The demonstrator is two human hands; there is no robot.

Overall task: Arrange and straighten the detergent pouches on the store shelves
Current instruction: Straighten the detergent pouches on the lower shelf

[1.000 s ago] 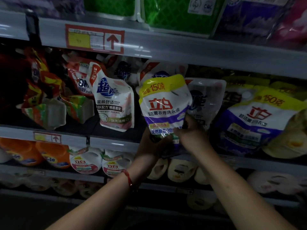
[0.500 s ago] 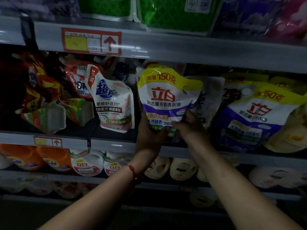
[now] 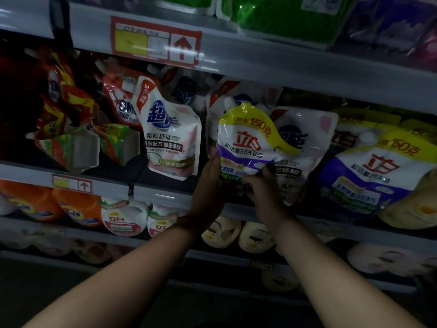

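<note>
A white, yellow and purple detergent pouch (image 3: pixel 246 140) stands upright on the middle shelf (image 3: pixel 163 194). My left hand (image 3: pixel 209 185) holds its lower left edge, fingers along the side. My right hand (image 3: pixel 262 188) grips its lower right corner. Right behind it leans a white pouch with blue lettering (image 3: pixel 305 140). A matching yellow and purple pouch (image 3: pixel 376 166) lies tilted to the right. Left of my hands a white and pink pouch (image 3: pixel 170 136) stands alone.
Orange and red pouches (image 3: pixel 71 129) slump at the shelf's left end. The shelf above (image 3: pixel 283 60) holds green (image 3: pixel 283 17) and purple packs. Below sit orange pouches (image 3: pixel 78 207) and several round white ones (image 3: pixel 123 218). A red price tag (image 3: pixel 156 41) hangs on the upper rail.
The pouch has come down slightly onto the shelf, turned upright. Both hands keep hold of its bottom.
</note>
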